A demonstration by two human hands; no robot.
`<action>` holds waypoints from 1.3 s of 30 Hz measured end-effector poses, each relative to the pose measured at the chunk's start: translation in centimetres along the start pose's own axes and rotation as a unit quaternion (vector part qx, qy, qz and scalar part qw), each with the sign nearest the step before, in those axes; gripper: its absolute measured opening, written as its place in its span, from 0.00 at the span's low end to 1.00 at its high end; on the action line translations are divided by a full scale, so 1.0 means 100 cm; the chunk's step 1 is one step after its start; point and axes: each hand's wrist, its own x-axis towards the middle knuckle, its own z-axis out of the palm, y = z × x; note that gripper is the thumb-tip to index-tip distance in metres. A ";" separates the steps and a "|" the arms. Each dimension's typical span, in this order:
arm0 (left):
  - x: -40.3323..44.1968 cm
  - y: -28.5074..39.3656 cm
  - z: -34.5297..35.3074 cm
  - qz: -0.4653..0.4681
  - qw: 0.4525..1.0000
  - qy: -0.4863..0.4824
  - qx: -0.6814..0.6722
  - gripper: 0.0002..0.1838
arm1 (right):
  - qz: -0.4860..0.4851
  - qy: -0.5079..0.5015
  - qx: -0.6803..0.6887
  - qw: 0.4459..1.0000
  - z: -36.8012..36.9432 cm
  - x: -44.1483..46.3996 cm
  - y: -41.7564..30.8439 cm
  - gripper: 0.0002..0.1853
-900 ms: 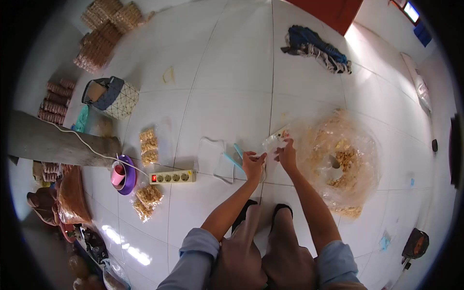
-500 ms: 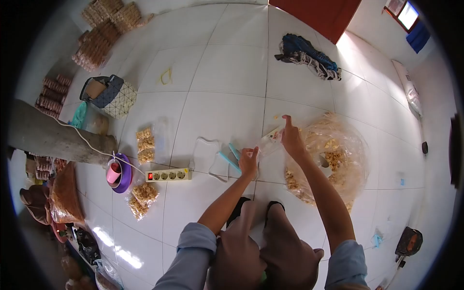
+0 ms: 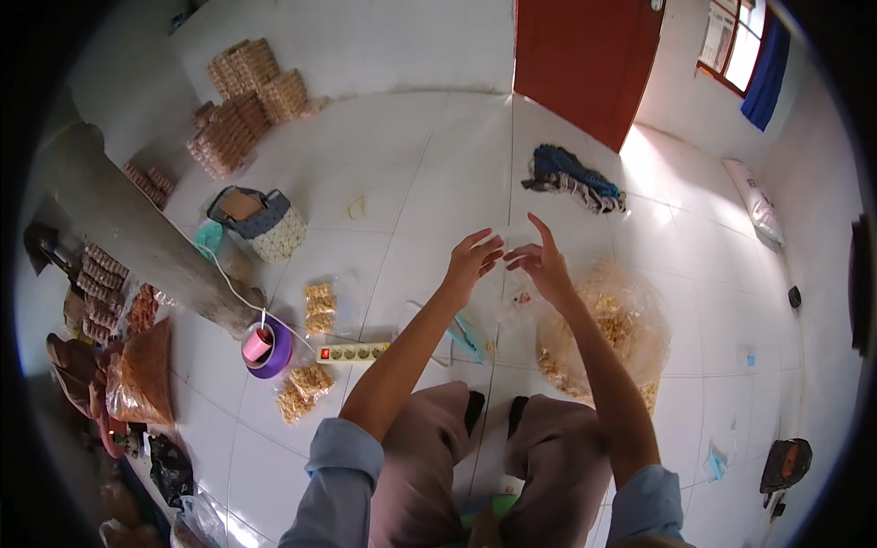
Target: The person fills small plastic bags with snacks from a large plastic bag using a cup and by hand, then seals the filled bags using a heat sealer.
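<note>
My left hand [image 3: 473,262] is raised over the floor with its fingers loosely curled and apart, and I see nothing in it. Close by on its right, my right hand [image 3: 541,268] has its index finger stretched up and the other fingers spread, also holding nothing visible. Below the right hand is a small clear plastic packet [image 3: 522,300] with red print. To its right lies a big clear plastic bag [image 3: 647,315] of golden-brown snack pieces, partly covered by my right forearm. A light-blue long-armed tool [image 3: 467,339] rests on the tiles below my left hand.
Filled snack bags [image 3: 319,309] and more snack bags [image 3: 304,391] lie left, beside a power strip [image 3: 354,353] and a purple basin [image 3: 280,352]. A pillar [image 3: 169,242] stands behind them. Dark cloth [image 3: 575,176] lies before the red door [image 3: 585,64].
Both hands have lifted and come close together, with fingers spread. My right hand has moved away from the printed packet. The camera view has tilted up, showing more of the door and wall.
</note>
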 end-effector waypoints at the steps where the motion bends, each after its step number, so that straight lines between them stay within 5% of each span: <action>1: 0.004 0.023 0.008 0.059 0.998 -0.021 0.018 0.30 | -0.064 0.014 0.005 0.998 -0.003 0.012 -0.012 0.38; 4: -0.029 0.018 0.017 0.095 0.994 0.053 -0.008 0.29 | -0.055 0.023 0.021 0.998 0.006 -0.016 -0.005 0.35; 6: -0.041 0.013 0.016 0.239 0.963 0.046 0.114 0.30 | -0.065 0.032 0.017 0.997 0.008 -0.031 -0.006 0.34; 8: -0.057 0.026 0.022 0.223 0.959 0.061 0.165 0.29 | -0.033 0.160 -0.134 0.977 0.017 -0.045 -0.029 0.33; 10: -0.063 0.031 0.022 0.251 0.931 0.041 0.264 0.29 | -0.009 0.184 -0.121 0.975 0.016 -0.055 -0.053 0.32; 13: -0.063 0.032 0.021 0.265 0.911 0.009 0.315 0.29 | -0.096 0.204 -0.179 0.958 0.005 -0.056 -0.056 0.28; 21: -0.057 0.029 0.030 0.232 0.901 -0.062 0.361 0.26 | -0.092 0.195 -0.230 0.949 -0.002 -0.053 -0.052 0.04; 30: -0.045 0.010 0.029 0.194 0.936 -0.051 0.290 0.12 | -0.236 0.262 -0.285 0.891 -0.001 -0.050 -0.051 0.04; 39: -0.052 0.015 0.029 0.196 0.905 -0.008 0.378 0.11 | -0.111 0.205 -0.230 0.945 -0.005 -0.056 -0.047 0.05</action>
